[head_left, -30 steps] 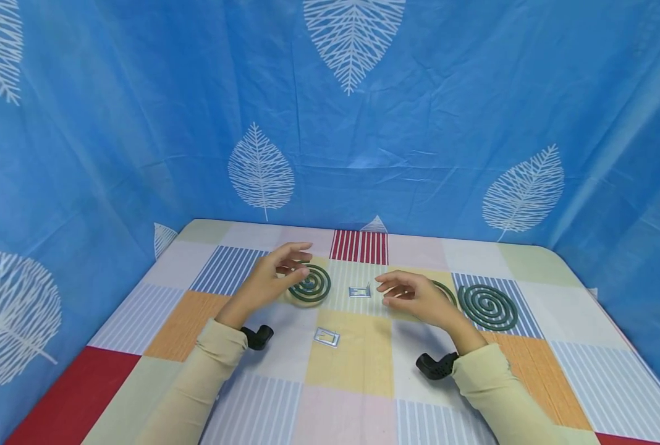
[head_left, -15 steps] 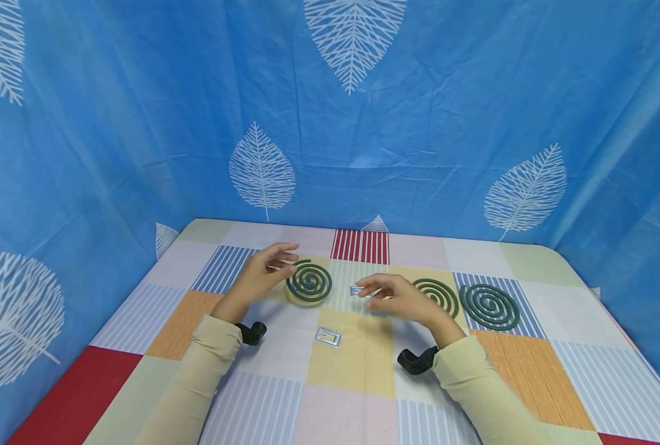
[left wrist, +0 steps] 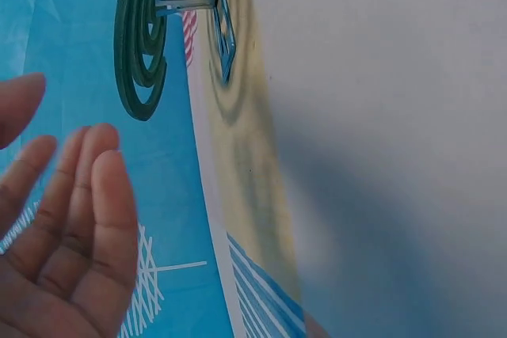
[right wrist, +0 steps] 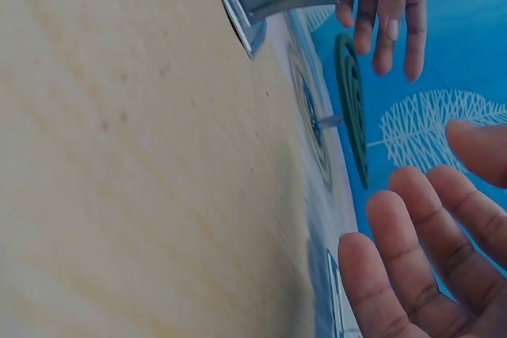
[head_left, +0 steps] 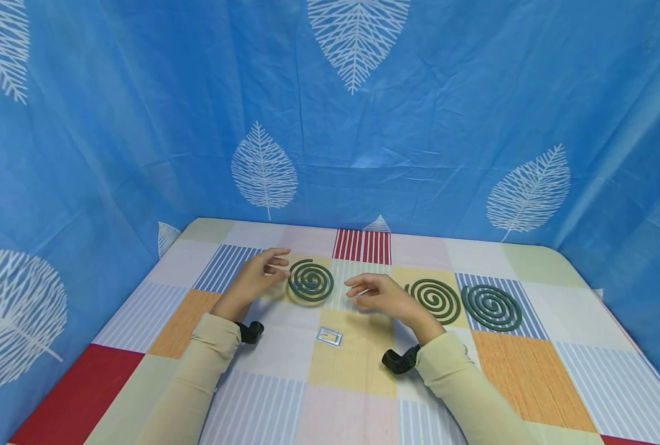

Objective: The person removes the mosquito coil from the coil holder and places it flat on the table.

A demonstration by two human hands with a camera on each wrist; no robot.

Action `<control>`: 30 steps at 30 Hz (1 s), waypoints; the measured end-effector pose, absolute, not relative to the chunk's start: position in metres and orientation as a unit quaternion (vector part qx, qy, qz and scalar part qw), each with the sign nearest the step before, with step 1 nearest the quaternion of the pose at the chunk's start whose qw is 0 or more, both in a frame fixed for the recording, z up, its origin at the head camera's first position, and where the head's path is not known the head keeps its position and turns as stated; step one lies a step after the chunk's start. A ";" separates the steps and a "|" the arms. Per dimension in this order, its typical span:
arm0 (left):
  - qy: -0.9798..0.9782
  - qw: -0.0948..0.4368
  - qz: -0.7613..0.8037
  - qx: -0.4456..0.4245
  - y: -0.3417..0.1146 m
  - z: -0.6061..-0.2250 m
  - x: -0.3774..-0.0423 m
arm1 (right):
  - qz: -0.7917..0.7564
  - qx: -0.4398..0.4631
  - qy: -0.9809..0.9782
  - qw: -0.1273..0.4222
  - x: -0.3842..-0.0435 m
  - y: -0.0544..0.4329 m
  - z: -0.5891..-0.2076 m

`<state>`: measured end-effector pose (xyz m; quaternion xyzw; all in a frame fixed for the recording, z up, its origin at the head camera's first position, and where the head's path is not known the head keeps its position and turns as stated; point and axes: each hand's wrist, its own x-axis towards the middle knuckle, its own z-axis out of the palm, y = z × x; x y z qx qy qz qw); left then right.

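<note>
A green mosquito coil (head_left: 311, 282) sits raised on a metal coil stand (left wrist: 224, 25), its prongs reaching the coil's middle in the left wrist view. My left hand (head_left: 256, 281) hovers just left of this coil, fingers loosely bent and holding nothing. To the coil's right, my right hand (head_left: 382, 295) hangs over the table with relaxed fingers, nothing in them. A second metal stand (head_left: 330, 337) lies nearer me, its prongs standing up in the right wrist view. Low beside my right fingers there shows another stand (right wrist: 336, 290), which the hand hides in the head view.
Two more green coils, one inner (head_left: 433, 301) and one outer (head_left: 491, 308), lie side by side at the right. A patchwork cloth (head_left: 352, 414) covers the table. Blue leaf-printed curtain (head_left: 419, 111) hangs behind and along the sides. Each wrist wears a black camera mount (head_left: 401, 360).
My right hand has moved left, uncovering the inner right coil and covering the far stand. My left hand has drawn back slightly left from the raised coil.
</note>
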<state>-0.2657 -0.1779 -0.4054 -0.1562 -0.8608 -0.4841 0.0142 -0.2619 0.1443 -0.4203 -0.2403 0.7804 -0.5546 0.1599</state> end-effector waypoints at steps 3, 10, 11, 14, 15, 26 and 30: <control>-0.861 -0.034 -0.492 -0.127 -0.177 -0.407 -0.264 | -0.562 -0.224 0.779 0.166 -0.263 0.139 -0.422; -0.855 -0.110 -0.499 -0.091 -0.174 -0.409 -0.263 | -0.576 -0.171 0.781 0.171 -0.265 0.124 -0.422; -0.857 -0.111 -0.494 -0.091 -0.174 -0.409 -0.263 | -0.579 -0.165 0.780 0.172 -0.266 0.122 -0.422; -0.865 -0.112 -0.481 -0.092 -0.174 -0.409 -0.263 | -0.585 -0.153 0.777 0.173 -0.266 0.116 -0.421; -0.867 -0.113 -0.477 -0.093 -0.173 -0.409 -0.263 | -0.586 -0.149 0.777 0.172 -0.267 0.114 -0.421; -0.863 -0.129 -0.482 -0.083 -0.169 -0.411 -0.264 | -0.594 -0.110 0.774 0.190 -0.276 0.100 -0.421; -0.865 -0.127 -0.478 -0.083 -0.169 -0.411 -0.263 | -0.606 -0.098 0.763 0.204 -0.280 0.098 -0.420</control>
